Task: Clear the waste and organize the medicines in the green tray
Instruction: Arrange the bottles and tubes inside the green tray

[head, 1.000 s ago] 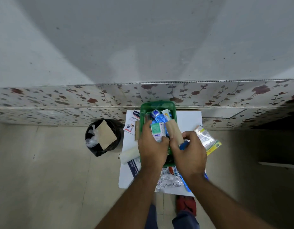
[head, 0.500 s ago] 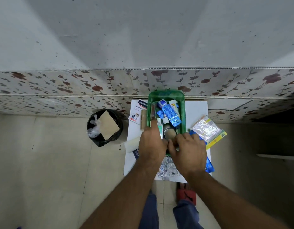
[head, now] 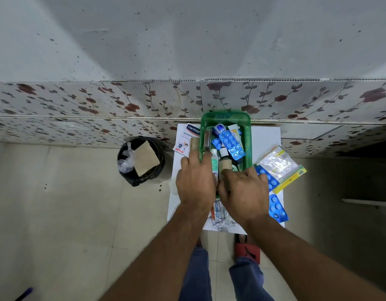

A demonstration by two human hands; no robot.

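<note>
Both my hands were down at the near end of the green tray (head: 225, 118), which sat on the white table (head: 265, 137) against the floral wall. My left hand (head: 195, 183) lay over the tray's 7 o'clock corner, fingers curled on the rim, I think to steady it; whether it gripped anything else, I couldn't tell. My right hand (head: 244, 192) was at the tray's 6 o'clock, fingers closed around the brown roll (head: 224, 165), probably a bandage, standing it in the near end so it took less room.

Inside the tray: a blue blister strip (head: 232, 144) lay diagonal across the middle, a white tube (head: 234, 129) and a blue-capped item (head: 219, 128) at 12 o'clock, a small dark bottle (head: 224, 152) just beyond the roll. Packed tight, so items overlapped.

Still outside the tray: a Hansaplast packet (head: 185, 137) at 10 o'clock, a clear pouch with yellow edge (head: 278, 166) at 3 o'clock resting over a blue blister pack (head: 266, 177), another blue blister strip (head: 277, 210) at 5 o'clock, a crumpled foil wrapper (head: 220, 213) at 6 o'clock under my wrists.

The black bin (head: 142, 161) stood on the floor at 9 o'clock of the table, with cardboard and plastic in it. Judged roughly mid-task: wrapper likely waste, blister packs still to go in.
</note>
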